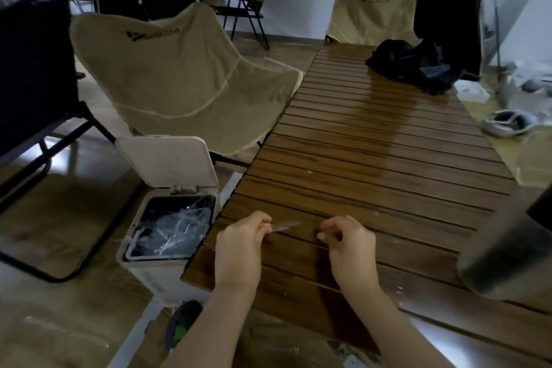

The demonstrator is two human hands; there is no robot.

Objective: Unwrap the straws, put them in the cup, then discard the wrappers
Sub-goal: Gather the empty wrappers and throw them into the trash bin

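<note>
Seen from above, looking down over two bare forearms reaching onto a slatted wooden table point(388, 158). Left hand point(239, 245) curled, thumb and fingers pinching one end of a thin clear wrapped straw point(285, 225), held just above the boards. Straw pointed from the left hand toward the right, blurred, so wrapper and straw could not be told apart. Right hand point(349, 243) curled too, fingertips drawn together as if pinching; whether anything lay between them could not be told. A small gap of bare wood between the two hands.

Both hands hovered close to the table's near left corner, its left edge running just beside the left wrist. Beyond the fingers, a long stretch of bare slats ran away toward the far end. Far ahead of the right hand, a heap of black cloth point(415, 66) on the table.

Left of the left hand and lower, on the floor hard against the table edge, a white bin point(167, 236) with its lid point(170, 161) standing up and crumpled clear wrappers point(176, 227) inside. Well to the right of the right hand, at the frame's edge, a large blurred grey cup point(504, 257). Ahead of the bin, a tan folding chair point(185, 75); a second tan chair point(370, 15) at the table's far end.
</note>
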